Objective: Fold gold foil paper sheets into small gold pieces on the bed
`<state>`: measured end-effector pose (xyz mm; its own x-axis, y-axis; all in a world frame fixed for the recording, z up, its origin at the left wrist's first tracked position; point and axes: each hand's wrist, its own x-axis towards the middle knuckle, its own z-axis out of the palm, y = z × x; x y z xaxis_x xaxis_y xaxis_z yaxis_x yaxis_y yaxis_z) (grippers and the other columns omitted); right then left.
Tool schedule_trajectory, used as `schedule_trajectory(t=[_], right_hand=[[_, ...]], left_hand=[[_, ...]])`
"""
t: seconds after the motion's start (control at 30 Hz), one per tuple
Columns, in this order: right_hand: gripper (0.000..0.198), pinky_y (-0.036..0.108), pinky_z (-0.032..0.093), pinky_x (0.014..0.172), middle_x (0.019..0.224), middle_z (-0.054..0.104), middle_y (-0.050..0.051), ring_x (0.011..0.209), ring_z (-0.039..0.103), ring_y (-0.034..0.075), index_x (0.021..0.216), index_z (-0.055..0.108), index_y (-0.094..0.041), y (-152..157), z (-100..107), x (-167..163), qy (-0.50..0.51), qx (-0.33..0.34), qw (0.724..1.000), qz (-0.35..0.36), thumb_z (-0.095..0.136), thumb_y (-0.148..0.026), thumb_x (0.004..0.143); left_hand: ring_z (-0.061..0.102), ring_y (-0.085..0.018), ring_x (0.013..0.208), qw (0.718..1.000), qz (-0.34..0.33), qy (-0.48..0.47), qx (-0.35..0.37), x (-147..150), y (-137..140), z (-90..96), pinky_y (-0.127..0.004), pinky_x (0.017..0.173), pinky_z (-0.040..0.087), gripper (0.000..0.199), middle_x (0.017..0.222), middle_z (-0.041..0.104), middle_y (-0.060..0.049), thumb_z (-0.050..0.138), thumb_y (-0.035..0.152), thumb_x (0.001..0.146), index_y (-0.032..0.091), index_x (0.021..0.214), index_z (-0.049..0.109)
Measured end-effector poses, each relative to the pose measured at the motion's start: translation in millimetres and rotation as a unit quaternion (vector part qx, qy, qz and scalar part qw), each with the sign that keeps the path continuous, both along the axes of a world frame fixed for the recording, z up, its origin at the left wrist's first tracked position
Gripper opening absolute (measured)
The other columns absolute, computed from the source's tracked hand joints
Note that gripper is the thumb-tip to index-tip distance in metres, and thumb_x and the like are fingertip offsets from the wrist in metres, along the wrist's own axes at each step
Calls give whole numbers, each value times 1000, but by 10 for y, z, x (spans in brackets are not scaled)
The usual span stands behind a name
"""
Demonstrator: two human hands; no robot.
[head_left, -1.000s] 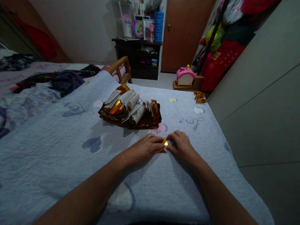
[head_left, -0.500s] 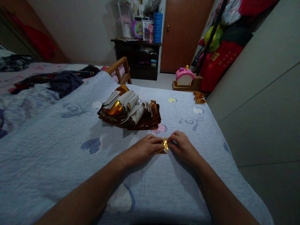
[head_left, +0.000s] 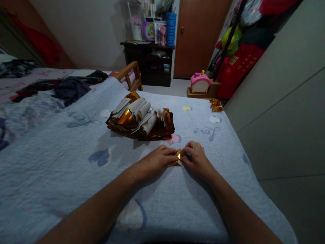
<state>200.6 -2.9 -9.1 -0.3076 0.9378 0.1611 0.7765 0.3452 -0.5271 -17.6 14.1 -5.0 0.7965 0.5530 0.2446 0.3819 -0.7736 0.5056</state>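
Note:
A small piece of gold foil paper (head_left: 179, 155), partly folded, lies on the bed in front of me, its pale underside showing at the lower edge. My left hand (head_left: 162, 158) presses on its left part with closed fingers. At its right edge, my right hand (head_left: 195, 156) pinches the foil between thumb and fingertips. Beyond my hands rests a thick, loose stack of gold foil paper sheets (head_left: 142, 118), many curled to show whitish backs. Several folded gold pieces (head_left: 216, 105) sit together at the far right corner of the bed.
A light blue quilted cover (head_left: 76, 183) spreads beneath everything. Rumpled dark clothes (head_left: 71, 88) lie at the left. Past the bed's far edge are a wooden chair (head_left: 129, 76), a dark cabinet (head_left: 149, 64) and a pink toy (head_left: 200, 83). Pale panels (head_left: 284, 112) rise along the right side.
My right hand has shifted slightly left, its fingertips now further over the gold foil paper. My left hand keeps its place; the stack and folded pieces are unmoved.

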Motion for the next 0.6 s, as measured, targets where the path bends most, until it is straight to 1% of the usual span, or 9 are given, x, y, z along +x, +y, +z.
schedule_trajectory(t=[0.1, 0.2, 0.33, 0.5, 0.6], right_hand=[[8, 39, 36, 84, 97, 60, 6, 94, 51, 24, 84, 73, -22, 12, -9, 4, -10, 2, 1000, -5, 73, -14, 82], [8, 40, 37, 84, 98, 60, 6, 96, 52, 25, 89, 74, -23, 26, 1, 18, -17, -15, 1000, -7, 74, -18, 83], [16, 41, 37, 86, 101, 61, 6, 99, 52, 26, 97, 73, -24, 43, 6, 29, -19, -23, 1000, -9, 74, -18, 82], [21, 43, 39, 88, 105, 61, 8, 102, 52, 28, 101, 68, -21, 42, -5, 54, -18, -14, 1000, 2, 73, -21, 81], [28, 44, 40, 88, 106, 60, 9, 102, 51, 29, 105, 64, -20, 30, 8, 85, -16, -14, 1000, 8, 72, -24, 79]], left_hand=[[58, -22, 115, 1000, 0, -1, 0, 1, 3, -6, -37, 99, 47, 29, 132, 66, -7, 53, 25, 102, 27, 126, 69], [59, -21, 114, 1000, -4, 2, -2, 5, 2, 0, -38, 99, 47, 29, 133, 66, -7, 52, 23, 102, 27, 126, 69], [57, -22, 114, 1000, 2, 7, -4, 2, 1, -11, -39, 99, 47, 28, 132, 66, -6, 53, 23, 102, 26, 124, 69], [55, -22, 116, 1000, 6, 2, -16, -14, 1, -31, -40, 101, 46, 32, 134, 65, -6, 53, 20, 101, 28, 128, 67], [54, -23, 118, 1000, 7, 5, -23, -28, 0, -42, -41, 102, 45, 33, 137, 64, -5, 53, 18, 101, 29, 129, 66]])
